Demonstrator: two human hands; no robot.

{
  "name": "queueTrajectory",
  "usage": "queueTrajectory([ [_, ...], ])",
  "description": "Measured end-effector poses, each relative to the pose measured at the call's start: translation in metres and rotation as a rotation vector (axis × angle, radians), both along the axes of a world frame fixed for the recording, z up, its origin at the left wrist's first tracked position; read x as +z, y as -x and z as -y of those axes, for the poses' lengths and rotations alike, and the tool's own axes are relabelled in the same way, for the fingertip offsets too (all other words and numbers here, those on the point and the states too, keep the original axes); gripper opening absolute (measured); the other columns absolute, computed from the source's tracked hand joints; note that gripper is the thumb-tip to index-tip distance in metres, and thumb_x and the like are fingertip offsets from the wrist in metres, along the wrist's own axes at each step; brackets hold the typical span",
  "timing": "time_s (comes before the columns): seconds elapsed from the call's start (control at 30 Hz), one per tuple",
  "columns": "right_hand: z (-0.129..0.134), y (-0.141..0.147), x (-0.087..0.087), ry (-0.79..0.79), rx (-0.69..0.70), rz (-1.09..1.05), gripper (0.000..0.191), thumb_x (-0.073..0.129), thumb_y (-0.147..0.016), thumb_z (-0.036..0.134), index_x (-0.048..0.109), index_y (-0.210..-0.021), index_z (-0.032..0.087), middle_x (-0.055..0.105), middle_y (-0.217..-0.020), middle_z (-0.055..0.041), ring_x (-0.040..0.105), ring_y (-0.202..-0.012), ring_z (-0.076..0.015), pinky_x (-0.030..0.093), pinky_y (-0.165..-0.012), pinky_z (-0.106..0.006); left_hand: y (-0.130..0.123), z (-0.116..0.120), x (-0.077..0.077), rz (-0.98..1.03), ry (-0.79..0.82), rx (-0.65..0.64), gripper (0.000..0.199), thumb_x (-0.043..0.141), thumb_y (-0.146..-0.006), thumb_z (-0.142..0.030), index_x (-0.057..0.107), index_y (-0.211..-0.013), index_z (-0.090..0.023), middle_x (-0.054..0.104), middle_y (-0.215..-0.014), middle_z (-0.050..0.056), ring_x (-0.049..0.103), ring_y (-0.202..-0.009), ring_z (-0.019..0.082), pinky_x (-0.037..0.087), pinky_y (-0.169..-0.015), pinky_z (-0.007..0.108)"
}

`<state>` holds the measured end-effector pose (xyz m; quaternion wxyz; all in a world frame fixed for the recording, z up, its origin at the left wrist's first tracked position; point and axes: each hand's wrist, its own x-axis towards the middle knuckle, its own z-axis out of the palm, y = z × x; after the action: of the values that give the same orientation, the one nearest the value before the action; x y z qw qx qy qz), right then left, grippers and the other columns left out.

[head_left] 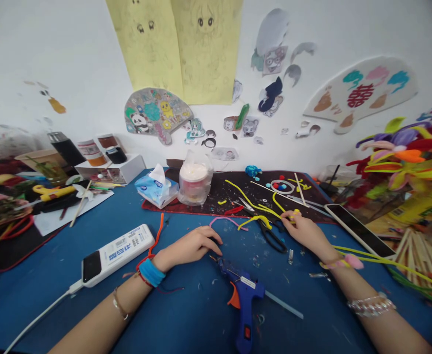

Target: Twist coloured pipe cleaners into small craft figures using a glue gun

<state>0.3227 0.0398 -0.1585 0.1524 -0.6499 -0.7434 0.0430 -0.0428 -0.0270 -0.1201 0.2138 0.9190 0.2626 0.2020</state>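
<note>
My left hand (196, 245) rests over the blue mat, its fingers loosely spread and holding nothing. Just beside its fingertips is the nozzle of a blue hot glue gun (243, 295), which lies with a clear glue stick (284, 304) poking out the back. My right hand (306, 235) pinches a yellow pipe cleaner (271, 210) at the dark mat's edge; its exact grip is partly hidden. Left of that hand lie black-handled scissors (271, 238), a bent fuzzy yellow piece (258, 222) and a pink pipe cleaner (228, 219).
A white power bank (118, 253) with a cable lies at left. Behind are a tissue pack (157, 187) and a bagged tub (194, 179). A phone (359, 228) and pipe-cleaner flowers (407, 157) are at right. A yellow-handled tool (55, 193) lies far left.
</note>
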Motion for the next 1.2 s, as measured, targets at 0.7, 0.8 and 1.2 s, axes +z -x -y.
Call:
queueTrajectory([
  [0.7,0.0018,-0.0002,0.0021,0.017,0.005,-0.06,0.027,0.037,-0.086,0.041,0.057,-0.096,0.025,0.064,-0.068,-0.0008,0.062,-0.059,-0.0179,0.036,-0.053,-0.024,-0.0037,-0.0056,-0.0043,0.003,-0.033,-0.033,0.037,0.037,-0.08,0.002,0.066,-0.082,-0.02,0.065,-0.099,0.003,0.056,-0.097,0.014,0.04,-0.094,0.031],
  [0.8,-0.0002,-0.0023,-0.0004,0.025,0.011,-0.072,0.028,0.038,-0.086,0.041,0.057,-0.097,0.025,0.065,-0.068,-0.0003,0.062,-0.059,-0.0176,0.035,-0.052,-0.024,-0.0022,-0.0056,-0.0023,-0.025,-0.043,-0.028,0.034,0.036,-0.076,0.004,0.062,-0.075,-0.019,0.064,-0.102,0.003,0.054,-0.1,0.015,0.038,-0.095,0.033],
  [1.2,-0.0013,-0.0014,0.0,0.046,-0.019,-0.049,0.029,0.038,-0.086,0.043,0.057,-0.098,0.025,0.063,-0.064,-0.0001,0.062,-0.057,-0.0183,0.033,-0.048,-0.024,0.0051,-0.0075,-0.004,0.066,0.059,0.023,0.041,0.036,-0.072,0.005,0.064,-0.088,-0.02,0.067,-0.099,0.002,0.058,-0.097,0.014,0.043,-0.093,0.032],
])
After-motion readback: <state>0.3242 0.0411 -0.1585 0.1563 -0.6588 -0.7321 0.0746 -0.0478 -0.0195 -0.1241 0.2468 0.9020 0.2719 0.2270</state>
